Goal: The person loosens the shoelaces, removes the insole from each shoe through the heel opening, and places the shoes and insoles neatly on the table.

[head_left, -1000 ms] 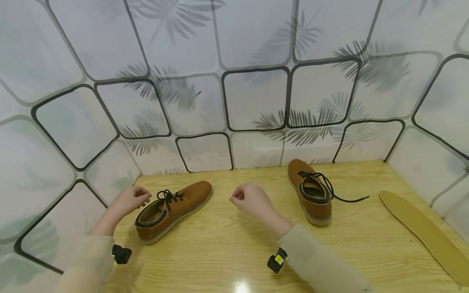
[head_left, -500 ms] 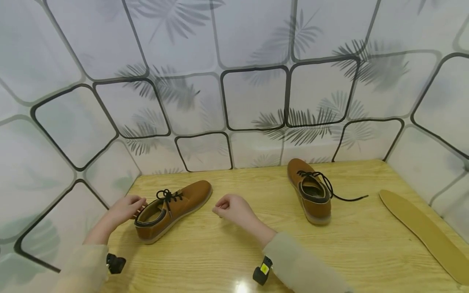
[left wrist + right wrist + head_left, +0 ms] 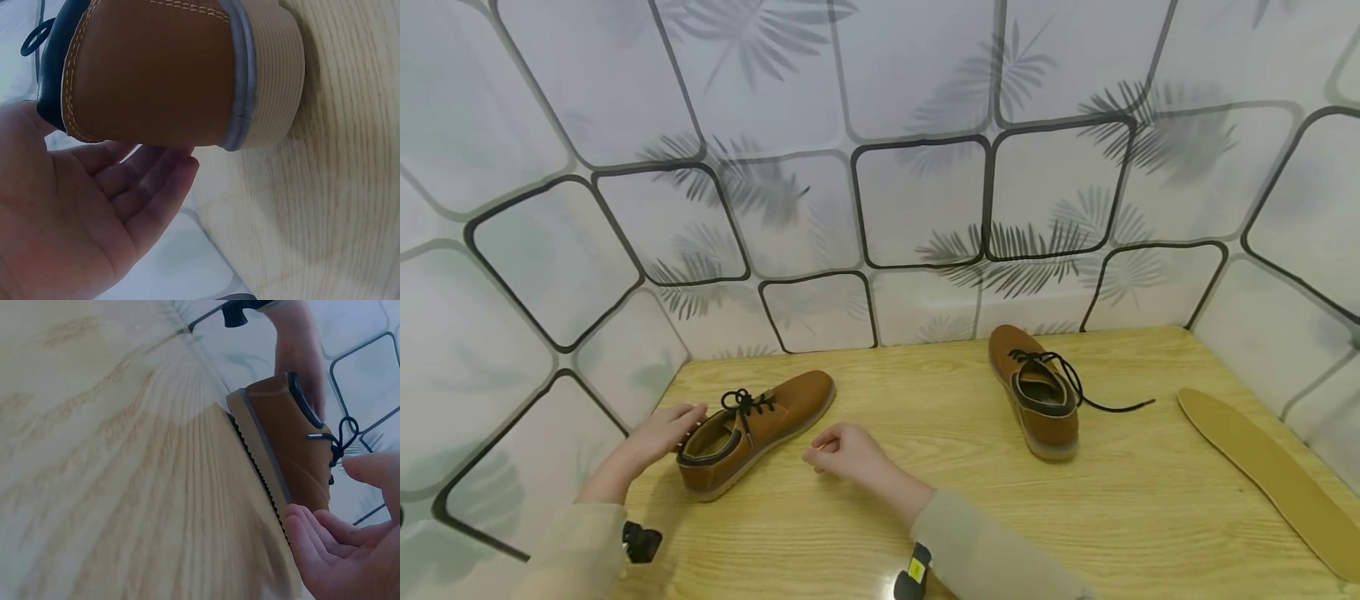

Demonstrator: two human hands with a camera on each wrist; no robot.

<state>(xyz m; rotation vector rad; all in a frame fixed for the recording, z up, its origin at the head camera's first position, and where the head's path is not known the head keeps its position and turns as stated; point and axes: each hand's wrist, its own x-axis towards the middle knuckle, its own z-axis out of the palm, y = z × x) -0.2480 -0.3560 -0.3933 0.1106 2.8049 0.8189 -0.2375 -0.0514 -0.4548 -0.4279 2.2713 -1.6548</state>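
A brown leather shoe [image 3: 793, 406] with black laces tied in a bow lies at the left of the table, toe pointing away to the right. My left hand [image 3: 661, 433] is at its far side by the heel opening, fingers extended along the shoe. In the left wrist view the fingers [image 3: 156, 200] pass behind the heel [image 3: 150, 75], and the thumb is near the dark collar. My right hand [image 3: 848, 454] hovers near the shoe's near side with loosely bent fingers and nothing in them. The right wrist view shows its fingertips [image 3: 303, 519] overlapping the toe end.
A second brown shoe [image 3: 1037, 396] stands at the back right, its black lace trailing loose onto the table. A tan insole [image 3: 1262, 475] lies along the right edge of the wooden table [image 3: 1120, 517]. Patterned white cloth [image 3: 925, 200] encloses the back and sides.
My right hand has moved left and toward me, closer to the left shoe. The left hand has come down beside that shoe's heel, its fingers straightening. Both shoes stay in place.
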